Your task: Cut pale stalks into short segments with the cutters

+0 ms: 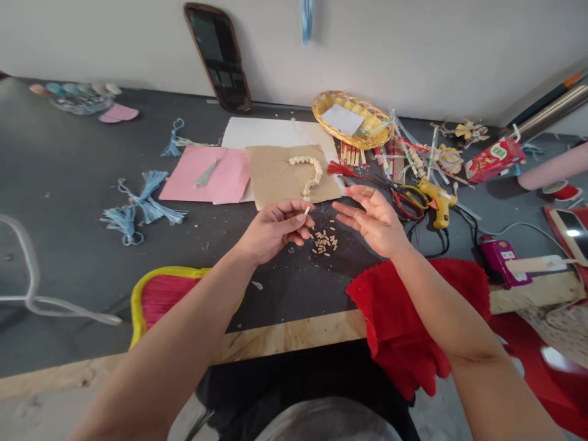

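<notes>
My left hand (280,231) pinches a small pale stick piece (307,211) between thumb and fingers. To its right, my right hand (370,220) is raised with its fingers apart and nothing visible in it. Below and between the hands lies a loose pile of short wooden pieces (325,242) on the dark table (285,294). Just beyond the hands, a curved string of cream pieces (315,171) rests on a brown paper sheet (271,174). A red tassel (342,169) lies at the sheet's right edge.
Pink paper (188,177) and blue tassels (149,199) lie left. At right are a yellow glue gun (438,203), scissors (407,202), a juice box (493,159) and red cloth (399,318). A wicker basket (374,116) and phone (219,58) stand behind.
</notes>
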`<state>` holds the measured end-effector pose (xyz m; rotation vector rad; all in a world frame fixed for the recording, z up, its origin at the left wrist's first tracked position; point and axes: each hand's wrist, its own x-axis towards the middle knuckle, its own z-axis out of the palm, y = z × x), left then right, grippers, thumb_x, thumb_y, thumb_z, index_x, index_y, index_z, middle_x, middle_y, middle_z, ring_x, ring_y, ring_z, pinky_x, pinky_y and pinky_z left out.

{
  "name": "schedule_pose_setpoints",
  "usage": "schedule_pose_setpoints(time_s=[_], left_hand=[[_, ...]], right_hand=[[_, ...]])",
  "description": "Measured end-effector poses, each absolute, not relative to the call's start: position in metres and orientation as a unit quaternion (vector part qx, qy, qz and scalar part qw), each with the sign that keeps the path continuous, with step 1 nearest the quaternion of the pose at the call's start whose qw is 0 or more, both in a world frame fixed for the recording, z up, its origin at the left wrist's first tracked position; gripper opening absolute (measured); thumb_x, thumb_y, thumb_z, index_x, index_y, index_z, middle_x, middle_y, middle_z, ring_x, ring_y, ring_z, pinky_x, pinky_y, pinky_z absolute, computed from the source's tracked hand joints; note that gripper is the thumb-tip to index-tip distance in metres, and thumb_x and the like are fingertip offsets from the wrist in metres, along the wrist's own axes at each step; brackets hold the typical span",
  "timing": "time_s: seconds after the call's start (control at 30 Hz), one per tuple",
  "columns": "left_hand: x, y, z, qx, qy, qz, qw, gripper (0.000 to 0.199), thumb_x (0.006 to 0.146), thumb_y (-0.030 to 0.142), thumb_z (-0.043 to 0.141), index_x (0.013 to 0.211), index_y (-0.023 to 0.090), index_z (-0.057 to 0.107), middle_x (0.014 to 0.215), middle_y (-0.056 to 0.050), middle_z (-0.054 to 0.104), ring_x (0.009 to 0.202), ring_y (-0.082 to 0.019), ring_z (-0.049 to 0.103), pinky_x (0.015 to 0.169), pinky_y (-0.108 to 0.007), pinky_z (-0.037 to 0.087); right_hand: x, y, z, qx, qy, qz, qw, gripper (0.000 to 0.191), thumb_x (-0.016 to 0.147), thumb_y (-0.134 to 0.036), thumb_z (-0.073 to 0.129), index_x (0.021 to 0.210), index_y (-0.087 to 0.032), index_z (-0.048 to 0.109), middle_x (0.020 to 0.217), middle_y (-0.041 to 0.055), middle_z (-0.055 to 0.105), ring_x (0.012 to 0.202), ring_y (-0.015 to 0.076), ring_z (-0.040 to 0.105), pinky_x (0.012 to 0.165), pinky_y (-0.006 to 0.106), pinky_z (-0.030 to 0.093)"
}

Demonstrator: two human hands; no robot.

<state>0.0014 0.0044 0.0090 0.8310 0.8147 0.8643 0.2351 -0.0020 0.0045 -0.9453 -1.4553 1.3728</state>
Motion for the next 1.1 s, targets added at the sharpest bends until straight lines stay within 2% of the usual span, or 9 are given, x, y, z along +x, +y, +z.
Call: schedule_pose_setpoints(time_s=[0.13,0.23,0.5,0.7,0.9,1.1], left_hand=[[0.001,0.0044,0.0088,0.381,0.377,0.393,0.747,0.03,0.073,0.024,0.08,0.098,0.016,0.067,0.075,-0.001,0.069,0.055,-0.008,0.064,0.047,-0.015,0.05],[0.0007,0.0045,0.0079,0.382,0.377,0.392,0.747,0.03,0.072,0.025,0.08,0.098,0.016,0.067,0.075,-0.001,0.07,0.055,-0.008,0.064,0.048,-0.016,0.051],[0.0021,0.0043,0.0089,0.378,0.381,0.393,0.746,0.032,0.071,0.025,0.081,0.097,0.015,0.066,0.075,-0.001,0.07,0.055,-0.008,0.064,0.047,-0.016,0.05],[0.0031,0.0042,0.0113,0.377,0.385,0.393,0.745,0.036,0.068,0.027,0.084,0.096,0.014,0.066,0.073,-0.001,0.069,0.054,-0.009,0.063,0.046,-0.015,0.05],[0.003,0.0045,0.0103,0.378,0.387,0.391,0.745,0.038,0.067,0.028,0.085,0.096,0.013,0.065,0.074,-0.001,0.069,0.054,-0.009,0.063,0.046,-0.016,0.051],[0.003,0.0042,0.0106,0.382,0.381,0.391,0.746,0.037,0.068,0.029,0.084,0.097,0.014,0.066,0.074,-0.001,0.069,0.055,-0.008,0.064,0.046,-0.015,0.051]], right_hand=[[0.2364,-0.0039,0.0065,-0.384,-0.609,0.533,0.445,0.037,0.092,-0.036,0.053,0.125,-0.035,0.037,0.147,0.0047,0.04,0.124,0.0221,0.058,0.104,0.05,0.05],[0.2358,-0.0057,0.0063,-0.387,-0.647,0.484,0.444,0.04,0.093,-0.041,0.052,0.129,-0.036,0.036,0.145,0.0054,0.043,0.119,0.0218,0.062,0.104,0.049,0.05],[0.2315,-0.0089,0.0084,-0.432,-0.65,0.419,0.464,0.039,0.091,-0.038,0.058,0.126,-0.032,0.041,0.129,0.0049,0.058,0.097,0.0181,0.072,0.106,0.046,0.05],[0.2342,-0.0046,0.0039,-0.448,-0.648,0.401,0.467,0.039,0.095,-0.041,0.05,0.131,-0.034,0.036,0.132,0.0064,0.058,0.108,0.0215,0.068,0.097,0.047,0.056],[0.2362,-0.0018,0.0011,-0.389,-0.585,0.483,0.523,0.036,0.091,-0.038,0.06,0.122,-0.033,0.043,0.13,0.0036,0.06,0.114,0.0213,0.065,0.109,0.049,0.046],[0.2364,-0.0016,0.0019,-0.365,-0.542,0.531,0.541,0.038,0.086,-0.035,0.068,0.118,-0.033,0.048,0.128,0.0011,0.062,0.115,0.0215,0.065,0.113,0.051,0.041]])
